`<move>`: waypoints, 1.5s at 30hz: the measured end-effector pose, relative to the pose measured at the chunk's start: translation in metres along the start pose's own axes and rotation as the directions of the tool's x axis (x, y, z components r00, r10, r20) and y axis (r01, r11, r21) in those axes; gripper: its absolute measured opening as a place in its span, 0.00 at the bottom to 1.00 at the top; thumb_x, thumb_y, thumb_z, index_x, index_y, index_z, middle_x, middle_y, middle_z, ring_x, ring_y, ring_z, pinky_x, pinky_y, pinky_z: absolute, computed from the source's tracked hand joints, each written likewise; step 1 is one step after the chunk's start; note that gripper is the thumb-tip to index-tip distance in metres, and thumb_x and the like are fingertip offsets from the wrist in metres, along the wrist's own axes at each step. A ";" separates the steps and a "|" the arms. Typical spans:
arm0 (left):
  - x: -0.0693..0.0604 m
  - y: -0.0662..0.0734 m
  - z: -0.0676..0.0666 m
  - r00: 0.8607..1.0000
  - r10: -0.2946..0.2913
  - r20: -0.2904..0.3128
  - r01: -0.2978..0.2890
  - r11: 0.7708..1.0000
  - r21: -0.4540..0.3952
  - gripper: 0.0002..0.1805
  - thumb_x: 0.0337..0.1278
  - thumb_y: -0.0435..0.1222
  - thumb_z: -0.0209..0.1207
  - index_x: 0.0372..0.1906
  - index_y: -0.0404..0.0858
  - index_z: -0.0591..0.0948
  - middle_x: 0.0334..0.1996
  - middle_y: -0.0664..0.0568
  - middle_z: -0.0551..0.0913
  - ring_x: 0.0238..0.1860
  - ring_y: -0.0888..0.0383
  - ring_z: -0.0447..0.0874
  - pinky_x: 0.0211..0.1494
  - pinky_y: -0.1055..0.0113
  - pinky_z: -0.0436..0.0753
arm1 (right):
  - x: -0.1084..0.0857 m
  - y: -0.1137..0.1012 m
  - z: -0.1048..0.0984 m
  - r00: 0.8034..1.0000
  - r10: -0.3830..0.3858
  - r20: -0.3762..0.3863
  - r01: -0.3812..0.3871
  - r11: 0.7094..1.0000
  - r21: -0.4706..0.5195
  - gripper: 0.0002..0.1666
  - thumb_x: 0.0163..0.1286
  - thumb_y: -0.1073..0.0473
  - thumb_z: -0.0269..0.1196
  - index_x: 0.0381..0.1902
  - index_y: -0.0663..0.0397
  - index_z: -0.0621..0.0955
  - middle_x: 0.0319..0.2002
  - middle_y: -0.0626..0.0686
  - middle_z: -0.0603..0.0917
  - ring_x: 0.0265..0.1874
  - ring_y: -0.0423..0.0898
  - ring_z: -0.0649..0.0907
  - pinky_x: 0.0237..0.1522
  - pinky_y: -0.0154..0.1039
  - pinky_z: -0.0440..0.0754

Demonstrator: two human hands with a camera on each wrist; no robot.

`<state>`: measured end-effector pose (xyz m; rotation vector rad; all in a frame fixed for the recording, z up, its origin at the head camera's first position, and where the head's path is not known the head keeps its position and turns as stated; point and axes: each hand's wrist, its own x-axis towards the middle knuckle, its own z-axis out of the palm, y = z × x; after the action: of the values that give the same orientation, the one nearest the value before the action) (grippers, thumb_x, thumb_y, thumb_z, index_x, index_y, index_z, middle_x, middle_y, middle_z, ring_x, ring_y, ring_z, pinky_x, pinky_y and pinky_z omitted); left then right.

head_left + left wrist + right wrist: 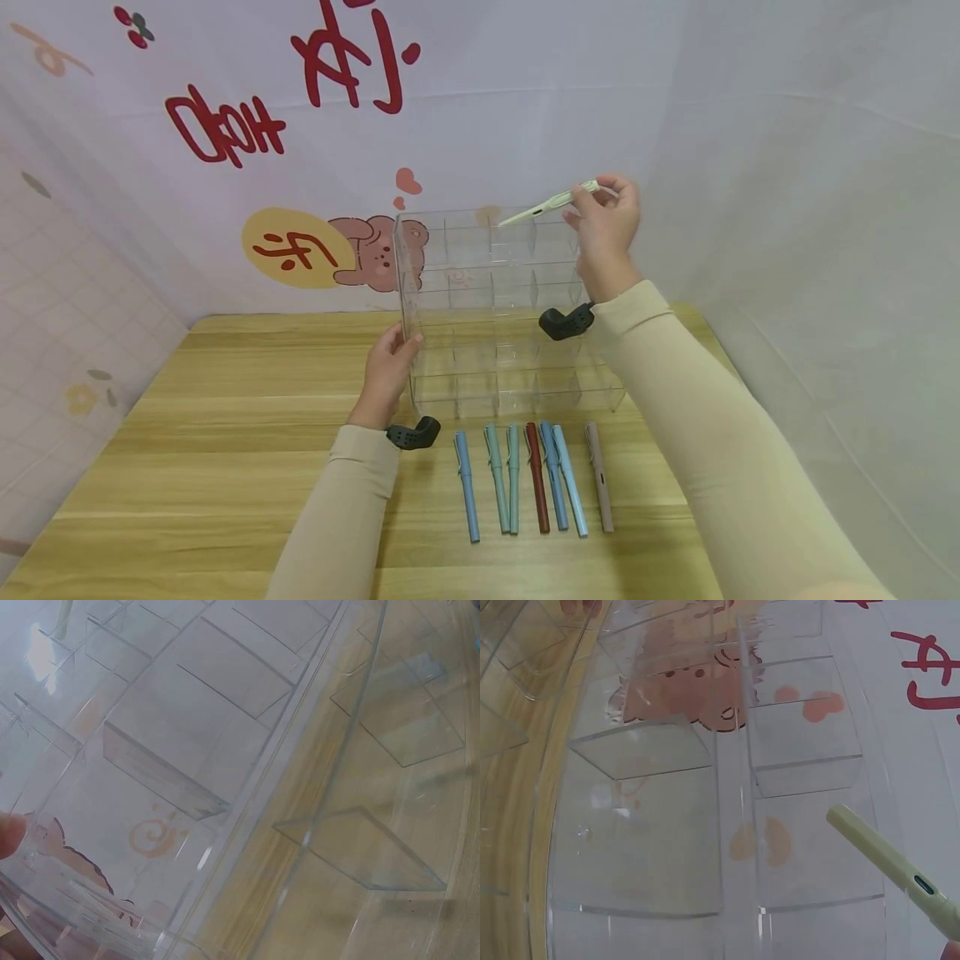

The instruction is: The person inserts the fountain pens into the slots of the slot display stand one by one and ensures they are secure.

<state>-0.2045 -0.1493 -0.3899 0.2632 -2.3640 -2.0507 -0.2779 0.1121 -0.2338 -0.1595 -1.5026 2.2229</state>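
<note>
A clear compartmented rack (pixel 472 372) stands upright on the table. The left hand (pixel 388 371) grips its left side edge; in the left wrist view part of that hand (pixel 12 834) shows at the left border. Up at the rack's top right, the right hand (pixel 609 229) pinches a pale green pen (pixel 551 205) between thumb and fingers. The pen slants, its lower end pointing left in front of the top row. In the right wrist view the pen (pixel 877 851) is beside the clear dividers (pixel 810 774), and only a fingertip shows.
On the table (pixel 247 433) before the rack lie several pens: a blue pen (pixel 467 487) at the left, green ones, a dark red pen (pixel 537 479), more blue ones and a mauve pen (pixel 599 479) at the right. A printed cloth (pixel 525 100) hangs behind.
</note>
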 end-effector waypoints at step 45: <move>0.000 0.001 0.002 1.000 -0.020 -0.024 0.020 1.000 -0.002 0.27 0.69 0.43 0.53 0.70 0.43 0.67 0.65 0.47 0.71 0.67 0.48 0.65 0.68 0.46 0.63 | -0.004 0.025 0.003 0.992 -0.071 0.107 0.092 0.975 -0.203 0.16 0.65 0.69 0.61 0.49 0.59 0.70 0.42 0.51 0.76 0.41 0.42 0.79 0.45 0.38 0.81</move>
<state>-0.2051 -0.1473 -0.3896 0.3105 -2.3553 -2.0458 -0.2826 0.1005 -0.2558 -0.0515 -1.7616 2.0334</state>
